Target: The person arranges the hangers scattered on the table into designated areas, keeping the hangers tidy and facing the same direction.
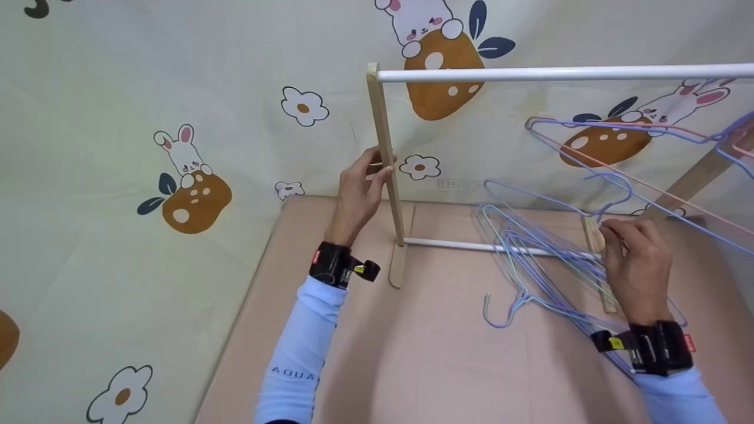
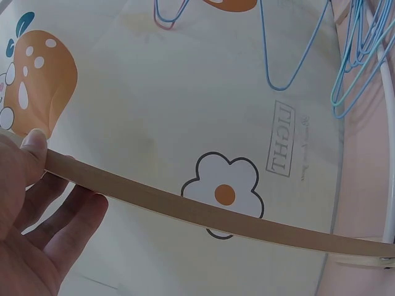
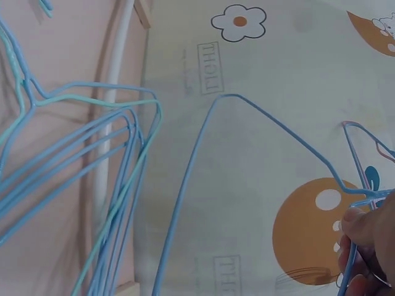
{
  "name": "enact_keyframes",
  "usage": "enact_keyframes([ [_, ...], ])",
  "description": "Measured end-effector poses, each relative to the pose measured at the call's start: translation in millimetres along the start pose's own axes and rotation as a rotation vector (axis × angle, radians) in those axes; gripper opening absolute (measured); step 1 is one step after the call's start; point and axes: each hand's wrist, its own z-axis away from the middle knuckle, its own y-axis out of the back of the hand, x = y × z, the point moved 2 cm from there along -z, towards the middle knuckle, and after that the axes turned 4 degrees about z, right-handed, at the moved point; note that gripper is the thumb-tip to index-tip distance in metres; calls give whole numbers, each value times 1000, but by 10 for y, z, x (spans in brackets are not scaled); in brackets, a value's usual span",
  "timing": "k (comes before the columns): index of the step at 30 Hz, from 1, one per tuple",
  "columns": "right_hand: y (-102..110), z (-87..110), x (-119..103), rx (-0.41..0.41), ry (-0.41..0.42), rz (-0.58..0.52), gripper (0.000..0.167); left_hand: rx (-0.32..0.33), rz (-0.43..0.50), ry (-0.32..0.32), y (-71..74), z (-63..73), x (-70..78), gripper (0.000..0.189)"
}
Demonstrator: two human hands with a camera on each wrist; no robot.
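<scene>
My left hand pinches the wooden upright, right hand a blue hanger; I'd brace firmly, avoid snagging those piled hangers.

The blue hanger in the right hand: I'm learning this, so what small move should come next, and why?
Probably raise the hanger toward the white top bar: the right hand pinches it near its hook, which is free below that bar, and the left hand holds the wooden post.
</scene>
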Motion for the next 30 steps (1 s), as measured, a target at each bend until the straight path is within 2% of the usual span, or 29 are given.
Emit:
enact_keyframes([
  [14, 87, -76, -18, 48, -42, 28, 10, 0, 3, -2, 7, 5, -9, 31],
  [21, 173, -150, -31, 94, -9, 5, 10, 1, -6, -14, 11, 15, -8, 32],
  [30, 299, -281, -93, 120, 30, 69, 15, 4, -6, -21, 14, 2, -6, 31],
])
